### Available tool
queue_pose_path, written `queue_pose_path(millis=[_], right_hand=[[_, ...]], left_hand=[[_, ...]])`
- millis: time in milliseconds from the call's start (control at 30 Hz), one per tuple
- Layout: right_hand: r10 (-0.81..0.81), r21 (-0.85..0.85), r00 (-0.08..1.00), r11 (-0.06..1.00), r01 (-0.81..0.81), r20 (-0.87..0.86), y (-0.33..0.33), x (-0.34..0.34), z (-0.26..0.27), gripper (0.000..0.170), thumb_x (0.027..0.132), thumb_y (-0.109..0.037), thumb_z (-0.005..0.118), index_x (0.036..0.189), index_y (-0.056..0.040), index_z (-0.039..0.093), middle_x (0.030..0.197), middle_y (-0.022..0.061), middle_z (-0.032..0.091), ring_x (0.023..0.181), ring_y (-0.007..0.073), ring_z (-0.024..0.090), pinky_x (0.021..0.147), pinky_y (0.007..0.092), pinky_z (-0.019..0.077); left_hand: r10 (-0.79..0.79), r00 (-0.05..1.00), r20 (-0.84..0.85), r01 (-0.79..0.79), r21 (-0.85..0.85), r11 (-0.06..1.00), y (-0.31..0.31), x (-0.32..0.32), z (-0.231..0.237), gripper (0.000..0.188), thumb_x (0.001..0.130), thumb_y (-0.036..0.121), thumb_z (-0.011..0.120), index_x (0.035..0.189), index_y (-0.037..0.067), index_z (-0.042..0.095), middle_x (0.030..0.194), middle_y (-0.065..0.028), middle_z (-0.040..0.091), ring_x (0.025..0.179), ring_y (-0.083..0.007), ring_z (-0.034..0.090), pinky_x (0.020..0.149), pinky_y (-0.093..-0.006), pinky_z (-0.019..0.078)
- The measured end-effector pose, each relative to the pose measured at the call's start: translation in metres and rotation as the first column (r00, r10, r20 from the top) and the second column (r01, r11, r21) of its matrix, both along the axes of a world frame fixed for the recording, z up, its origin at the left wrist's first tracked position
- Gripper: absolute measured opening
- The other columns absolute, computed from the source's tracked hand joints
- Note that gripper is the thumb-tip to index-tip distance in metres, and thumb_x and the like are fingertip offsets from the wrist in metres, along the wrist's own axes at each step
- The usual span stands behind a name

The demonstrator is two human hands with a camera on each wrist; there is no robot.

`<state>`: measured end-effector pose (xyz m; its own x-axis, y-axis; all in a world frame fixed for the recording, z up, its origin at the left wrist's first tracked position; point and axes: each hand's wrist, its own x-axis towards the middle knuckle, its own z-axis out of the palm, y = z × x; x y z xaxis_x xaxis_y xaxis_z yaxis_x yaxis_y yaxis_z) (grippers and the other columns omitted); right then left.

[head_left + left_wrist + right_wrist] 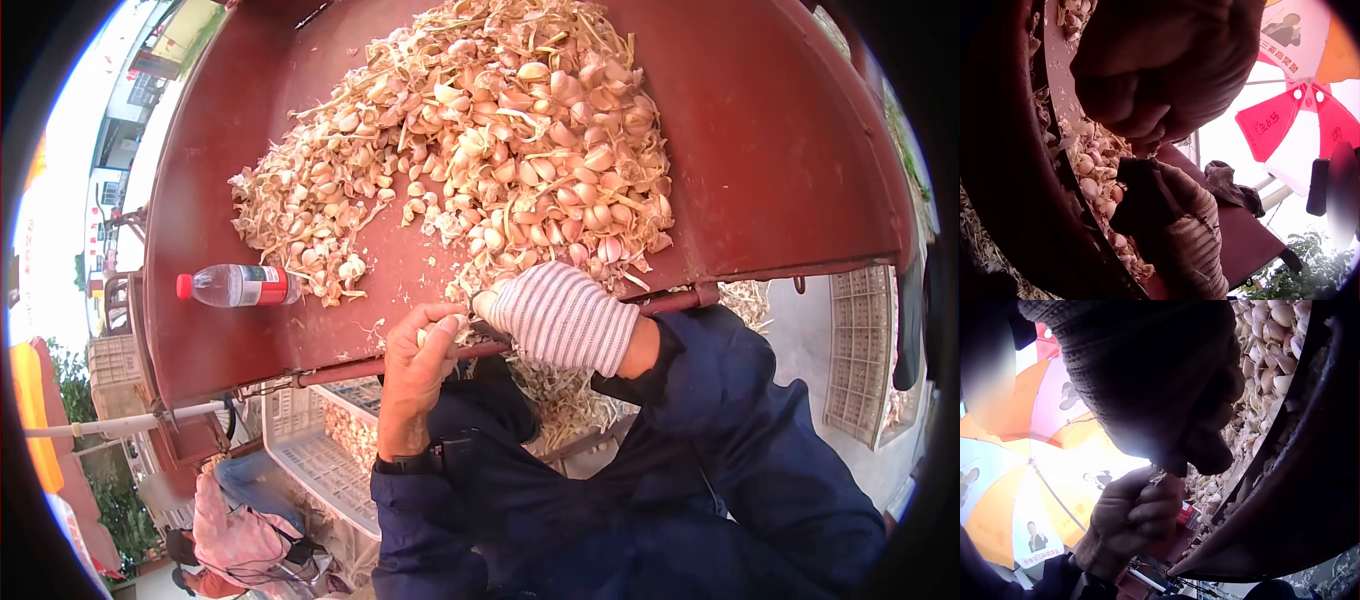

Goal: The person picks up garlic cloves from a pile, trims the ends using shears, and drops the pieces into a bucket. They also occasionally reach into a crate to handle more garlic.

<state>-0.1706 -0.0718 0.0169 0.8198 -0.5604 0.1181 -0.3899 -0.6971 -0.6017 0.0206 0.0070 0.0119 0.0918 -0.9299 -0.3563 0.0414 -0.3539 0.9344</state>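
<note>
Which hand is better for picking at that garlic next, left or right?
Probably the right hand: it sits close beside the garlic, while the left hand is busy holding it.

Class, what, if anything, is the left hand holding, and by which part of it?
The left hand holds a garlic clove in its fingers; which end they grip cannot be told.

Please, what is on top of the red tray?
A garlic heap and, beside it, a bottle. Under the heap, the tray is covered and cannot be seen.
</note>
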Motion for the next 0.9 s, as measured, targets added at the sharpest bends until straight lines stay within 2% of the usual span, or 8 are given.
queue_pose_path(millis=[200, 267, 300, 400, 533, 700, 800, 900], right_hand=[[-0.031, 0.116, 0.999, 0.993, 0.029, 0.015, -0.002, 0.004, 0.001, 0.016, 0.08, -0.017, 0.059, 0.087, -0.0022, 0.058, 0.072, 0.018, 0.061, 0.07, 0.0363, 0.063, 0.061, 0.0452, 0.0484], [-0.147, 0.279, 0.979, 0.955, 0.103, 0.143, 0.002, 0.009, -0.01, 0.024, 0.084, -0.02, 0.06, 0.098, -0.001, 0.059, 0.083, 0.0216, 0.063, 0.081, 0.0366, 0.063, 0.07, 0.043, 0.05], [-0.159, 0.337, 0.97, 0.937, 0.089, 0.186, 0.003, 0.012, -0.012, 0.032, 0.085, -0.021, 0.062, 0.108, -0.0002, 0.057, 0.091, 0.0233, 0.063, 0.089, 0.0361, 0.063, 0.075, 0.0406, 0.0504], [-0.244, 0.385, 0.922, 0.916, 0.117, 0.299, 0.014, 0.025, -0.022, 0.037, 0.084, -0.022, 0.063, 0.112, 0.0004, 0.055, 0.094, 0.0225, 0.063, 0.092, 0.0351, 0.063, 0.078, 0.0391, 0.0505], [-0.196, 0.368, 0.945, 0.926, 0.089, 0.263, 0.011, 0.031, -0.02, 0.024, 0.081, -0.014, 0.061, 0.099, 0.0019, 0.058, 0.079, 0.0204, 0.061, 0.076, 0.0337, 0.063, 0.067, 0.0394, 0.0482], [-0.222, 0.34, 0.92, 0.934, 0.107, 0.323, 0.011, 0.035, -0.016, 0.011, 0.077, -0.004, 0.059, 0.085, 0.0036, 0.058, 0.069, 0.0171, 0.055, 0.061, 0.0298, 0.054, 0.059, 0.038, 0.0431], [-0.169, 0.393, 0.947, 0.918, 0.051, 0.272, 0.008, 0.031, -0.005, 0.012, 0.072, 0.0, 0.058, 0.083, 0.0031, 0.057, 0.067, 0.0176, 0.053, 0.061, 0.0331, 0.054, 0.059, 0.0394, 0.042], [0.058, 0.352, 0.984, 0.929, -0.115, 0.169, 0.01, 0.025, -0.002, 0.021, 0.064, 0.0, 0.057, 0.086, -0.0002, 0.057, 0.069, 0.0208, 0.056, 0.07, 0.0381, 0.058, 0.061, 0.0413, 0.0444]], left_hand=[[0.148, 0.91, -0.387, -0.123, 0.09, 0.988, 0.006, 0.009, -0.008, 0.017, 0.093, 0.014, 0.054, 0.105, 0.002, 0.057, 0.066, 0.0001, 0.051, 0.048, -0.0038, 0.038, 0.041, -0.0169, 0.0279], [0.219, 0.82, -0.529, -0.184, 0.119, 0.976, 0.012, 0.012, -0.01, 0.019, 0.094, 0.015, 0.053, 0.108, 0.003, 0.052, 0.068, -0.0027, 0.054, 0.047, -0.0052, 0.041, 0.04, -0.0168, 0.0288], [0.225, 0.82, -0.527, -0.191, 0.119, 0.974, 0.014, 0.012, -0.01, 0.019, 0.094, 0.015, 0.053, 0.108, 0.003, 0.052, 0.068, -0.0027, 0.054, 0.047, -0.0052, 0.041, 0.04, -0.0168, 0.0288], [0.189, 0.841, -0.508, -0.166, 0.09, 0.982, 0.017, -0.001, -0.01, 0.018, 0.095, 0.015, 0.051, 0.109, 0.004, 0.051, 0.068, -0.0036, 0.054, 0.047, -0.0058, 0.041, 0.04, -0.0167, 0.0289], [0.195, 0.913, -0.358, -0.181, 0.073, 0.981, 0.019, -0.006, -0.013, 0.017, 0.097, 0.017, 0.047, 0.108, 0.005, 0.051, 0.069, -0.0035, 0.054, 0.046, -0.0062, 0.041, 0.04, -0.0168, 0.0288], [0.29, 0.732, -0.617, -0.263, 0.137, 0.955, 0.036, 0.024, -0.019, 0.014, 0.096, 0.016, 0.048, 0.106, 0.006, 0.051, 0.07, -0.0031, 0.051, 0.049, -0.0064, 0.04, 0.039, -0.0169, 0.0273], [0.38, 0.761, -0.525, -0.368, 0.133, 0.92, 0.075, 0.074, -0.012, 0.014, 0.095, 0.015, 0.049, 0.105, 0.006, 0.052, 0.07, -0.003, 0.051, 0.049, -0.0068, 0.04, 0.039, -0.0168, 0.0273], [0.609, 0.778, -0.157, -0.591, 0.149, 0.793, 0.15, 0.152, -0.033, 0.016, 0.093, 0.016, 0.051, 0.105, 0.005, 0.051, 0.072, -0.004, 0.052, 0.052, -0.0074, 0.046, 0.039, -0.017, 0.0315]])
